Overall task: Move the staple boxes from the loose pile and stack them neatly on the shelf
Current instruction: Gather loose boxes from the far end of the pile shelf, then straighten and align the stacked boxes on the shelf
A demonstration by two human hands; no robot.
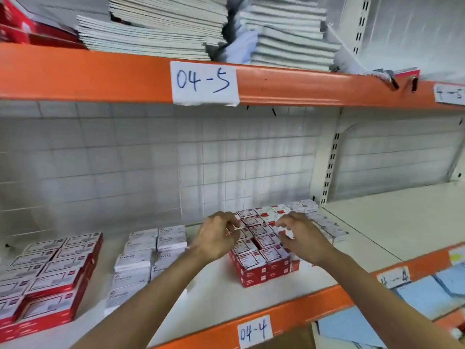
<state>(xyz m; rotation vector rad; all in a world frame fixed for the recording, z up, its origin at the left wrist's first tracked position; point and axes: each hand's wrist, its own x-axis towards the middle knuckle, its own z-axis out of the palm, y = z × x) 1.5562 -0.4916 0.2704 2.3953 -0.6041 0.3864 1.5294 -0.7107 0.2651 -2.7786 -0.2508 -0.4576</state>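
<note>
Nearest, both forearms reach in over the orange shelf edge labelled 04-4 (255,332). The left hand (216,238) and right hand (300,238) hover at the red staple boxes (259,250) stacked on the shelf (214,293); the fingers of each hand curl in a pinch, apparently on a small box, though blur hides exactly what. The step looks like seating boxes into the stack; next, squaring them flush with their neighbours. White boxes (151,250) sit left. Beyond, a wire grid back panel (151,159); above, notebooks (156,28).

Orange-edged shelving (302,88) backed by white wire grid (151,159).
</note>
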